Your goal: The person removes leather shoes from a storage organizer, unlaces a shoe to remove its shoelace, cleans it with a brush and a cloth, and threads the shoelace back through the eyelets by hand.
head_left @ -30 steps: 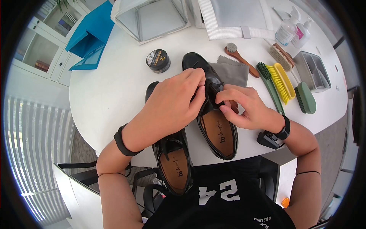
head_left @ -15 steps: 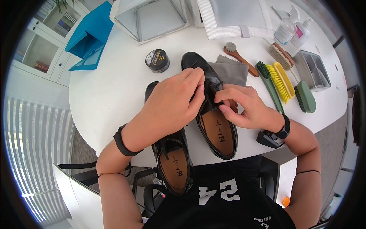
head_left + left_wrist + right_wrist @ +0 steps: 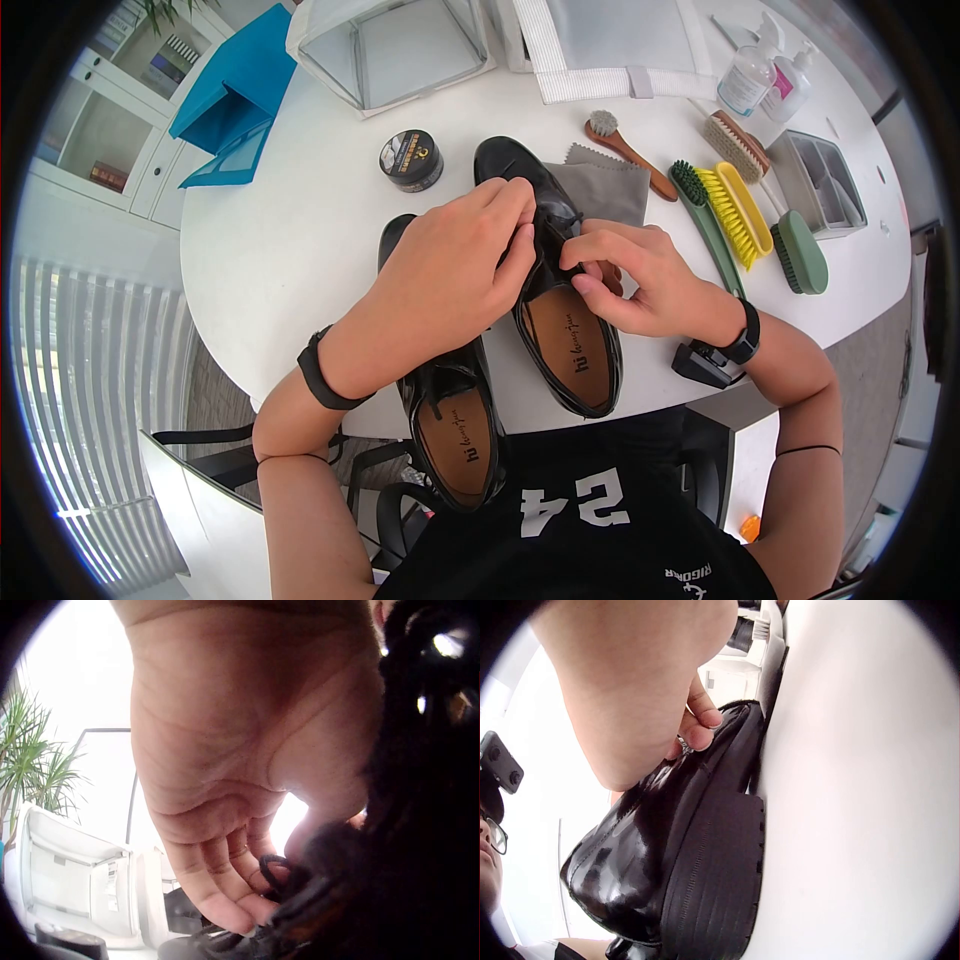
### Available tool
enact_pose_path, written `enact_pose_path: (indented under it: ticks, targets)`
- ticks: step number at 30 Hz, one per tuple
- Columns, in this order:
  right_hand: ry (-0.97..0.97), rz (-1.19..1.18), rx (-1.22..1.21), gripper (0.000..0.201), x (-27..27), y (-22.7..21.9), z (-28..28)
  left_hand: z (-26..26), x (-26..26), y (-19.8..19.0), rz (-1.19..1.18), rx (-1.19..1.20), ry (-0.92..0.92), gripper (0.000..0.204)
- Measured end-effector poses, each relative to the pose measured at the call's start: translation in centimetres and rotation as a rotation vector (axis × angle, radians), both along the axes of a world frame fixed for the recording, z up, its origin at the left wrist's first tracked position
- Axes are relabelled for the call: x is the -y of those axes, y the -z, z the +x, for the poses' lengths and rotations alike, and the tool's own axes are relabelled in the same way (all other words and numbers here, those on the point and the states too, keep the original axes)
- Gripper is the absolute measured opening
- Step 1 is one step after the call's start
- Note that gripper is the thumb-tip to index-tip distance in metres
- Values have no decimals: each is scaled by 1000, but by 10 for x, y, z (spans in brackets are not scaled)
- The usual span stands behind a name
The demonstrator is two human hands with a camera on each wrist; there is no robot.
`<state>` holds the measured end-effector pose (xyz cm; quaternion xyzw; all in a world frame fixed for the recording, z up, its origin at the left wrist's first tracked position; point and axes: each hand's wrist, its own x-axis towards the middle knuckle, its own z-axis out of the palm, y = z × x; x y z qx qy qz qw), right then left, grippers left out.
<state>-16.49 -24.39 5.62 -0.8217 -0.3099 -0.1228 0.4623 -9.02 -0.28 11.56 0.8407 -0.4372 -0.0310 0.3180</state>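
A black glossy lace-up shoe [image 3: 570, 345] with a tan insole stands on the table between my hands. My left hand [image 3: 450, 255] reaches across its throat and pinches a black shoelace [image 3: 276, 871], whose small loop shows by the fingers in the left wrist view. On the other side of the opening, my right hand [image 3: 645, 280] has thumb and forefinger bent together at the lacing, pinching the lace there. The right wrist view has the shoe's heel [image 3: 712, 877] close up. The matching shoe [image 3: 460, 440] lies to the left, partly hidden under my left forearm.
A round polish tin [image 3: 411, 160] sits beyond the shoes. To the right are a grey cloth [image 3: 615, 193], a wooden dauber [image 3: 635, 155], a yellow brush [image 3: 738, 215], a green block brush [image 3: 802, 253], a divided box [image 3: 825, 185] and pump bottles [image 3: 748, 80]. Mesh-sided bins [image 3: 400, 50] stand behind.
Both hands stay at the lacing of the same shoe with almost no movement. Only a slight shift of the whole head view shows.
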Motion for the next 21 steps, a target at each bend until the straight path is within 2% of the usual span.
enact_pose_path:
  ticks: [21]
  targets:
    - [-13, -17, -15, 23, 1, -4, -1, 1, 0, 3, -16, 0, 1, 10]
